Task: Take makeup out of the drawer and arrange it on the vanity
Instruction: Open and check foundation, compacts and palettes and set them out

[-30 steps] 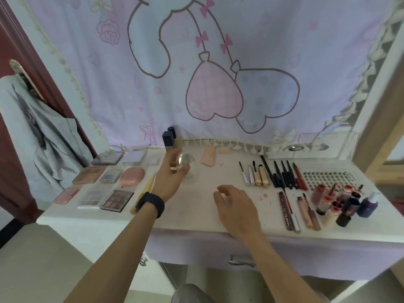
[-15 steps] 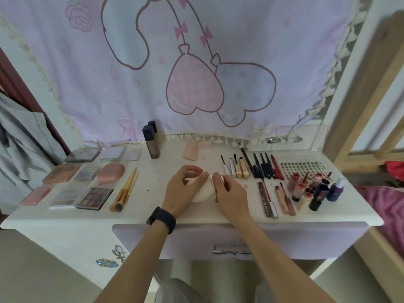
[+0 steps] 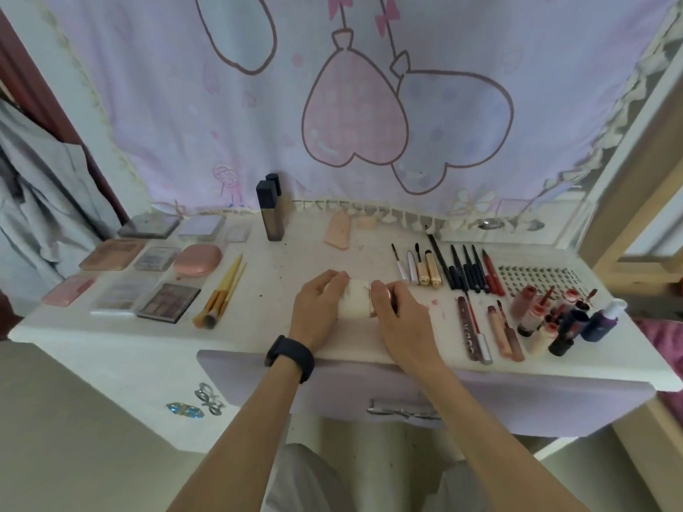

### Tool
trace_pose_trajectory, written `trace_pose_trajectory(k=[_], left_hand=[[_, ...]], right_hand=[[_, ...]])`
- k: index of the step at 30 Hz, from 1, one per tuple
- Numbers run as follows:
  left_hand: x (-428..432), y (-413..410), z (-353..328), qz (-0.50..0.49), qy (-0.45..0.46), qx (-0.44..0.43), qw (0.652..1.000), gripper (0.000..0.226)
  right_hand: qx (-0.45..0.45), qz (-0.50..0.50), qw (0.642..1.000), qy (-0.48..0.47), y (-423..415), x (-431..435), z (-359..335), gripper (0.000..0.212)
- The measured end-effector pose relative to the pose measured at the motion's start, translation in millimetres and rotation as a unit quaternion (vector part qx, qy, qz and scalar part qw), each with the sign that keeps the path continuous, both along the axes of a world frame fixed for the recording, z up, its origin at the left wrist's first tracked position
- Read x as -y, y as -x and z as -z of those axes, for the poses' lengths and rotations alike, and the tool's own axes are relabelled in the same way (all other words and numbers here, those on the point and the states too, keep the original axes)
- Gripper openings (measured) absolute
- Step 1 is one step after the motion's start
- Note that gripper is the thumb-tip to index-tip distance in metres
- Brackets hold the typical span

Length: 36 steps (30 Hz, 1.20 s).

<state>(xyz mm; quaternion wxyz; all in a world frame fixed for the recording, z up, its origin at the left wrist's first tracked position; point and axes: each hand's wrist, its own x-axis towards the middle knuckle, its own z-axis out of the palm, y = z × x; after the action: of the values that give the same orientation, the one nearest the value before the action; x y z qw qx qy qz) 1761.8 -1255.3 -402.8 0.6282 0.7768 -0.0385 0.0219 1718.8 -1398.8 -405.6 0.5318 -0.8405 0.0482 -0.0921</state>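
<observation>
Down from mid-air, the squat white rounded container [image 3: 354, 301] now sits at front centre of the white vanity [image 3: 148, 351]. Left hand [image 3: 317, 310] and right hand [image 3: 401, 317] clasp its opposite ends, fingers curled (axis left-right, neither hand nearer).

Soft, even daylight, no hard shadows or glare. Wide-angle lens bows the edges. Detail is slightly soft throughout.

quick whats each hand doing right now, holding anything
Left hand: closed, gripping the left end of the white round container.
Right hand: closed, gripping the container's right end.
</observation>
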Motion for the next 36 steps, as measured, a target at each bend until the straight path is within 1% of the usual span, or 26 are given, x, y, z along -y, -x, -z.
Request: trace_pose_trajectory(k=[5,7,10,14,16,18,20,21,23,25,28,33,36], left_hand=[[-1.6,-5.2,-3.3,0.018,0.018,-0.022,0.999,0.045],[-2.5,-7.4,-3.6,0.020,0.022,-0.034,0.999,0.042],[-1.2,-9.2,-5.8,0.017,0.015,-0.055,0.998,0.031],[-3.1,-17.9,-12.3,0.019,0.033,-0.123,0.992,0.027],[-4.6,-19.3,-13.8,0.022,0.049,-0.140,0.989,0.027],[-4.6,-16.2,-10.8,0.016,0.057,-0.114,0.992,0.029],[-3.3,-9.8,-5.7,-0.006,0.045,-0.067,0.997,0.032],[-2.4,-7.5,-3.3,-0.019,0.040,-0.048,0.998,0.032],[-0.3,-4.1,-2.6,-0.032,0.031,-0.025,0.999,0.034],[-0.2,-2.2,-3.6,-0.034,0.019,-0.012,0.999,0.037],[-3.0,0.6,-3.0,-0.035,0.014,-0.001,0.999,0.037],[-3.9,0.6,-2.2,-0.050,-0.002,0.013,0.999,0.033],[-3.3,1.3,-1.8,-0.053,-0.011,0.030,0.998,0.036]], right_hand=[[0.011,-0.005,1.000,0.012,-2.0,-1.0,2.4,0.035],[0.017,-0.005,1.000,0.016,-2.3,-1.8,3.8,0.034],[0.034,-0.004,0.999,0.016,-2.1,-2.2,5.6,0.033],[0.075,-0.019,0.995,0.069,1.1,-5.6,10.0,0.015],[0.102,-0.023,0.992,0.077,1.7,-7.1,11.9,0.021],[0.105,-0.024,0.993,0.054,1.1,-6.6,9.6,0.020],[0.082,-0.018,0.996,0.004,1.1,-5.3,4.2,0.012],[0.072,-0.010,0.997,-0.025,1.2,-4.5,2.2,0.013],[0.060,0.005,0.996,-0.073,3.0,-3.3,-1.5,0.020],[0.047,0.003,0.994,-0.101,4.9,-3.9,-5.5,0.028],[0.026,-0.012,0.993,-0.119,5.4,-2.2,-10.0,0.033],[0.006,-0.044,0.994,-0.099,6.4,2.7,-10.9,0.030],[0.006,-0.035,0.994,-0.104,6.8,1.6,-11.3,0.030]])
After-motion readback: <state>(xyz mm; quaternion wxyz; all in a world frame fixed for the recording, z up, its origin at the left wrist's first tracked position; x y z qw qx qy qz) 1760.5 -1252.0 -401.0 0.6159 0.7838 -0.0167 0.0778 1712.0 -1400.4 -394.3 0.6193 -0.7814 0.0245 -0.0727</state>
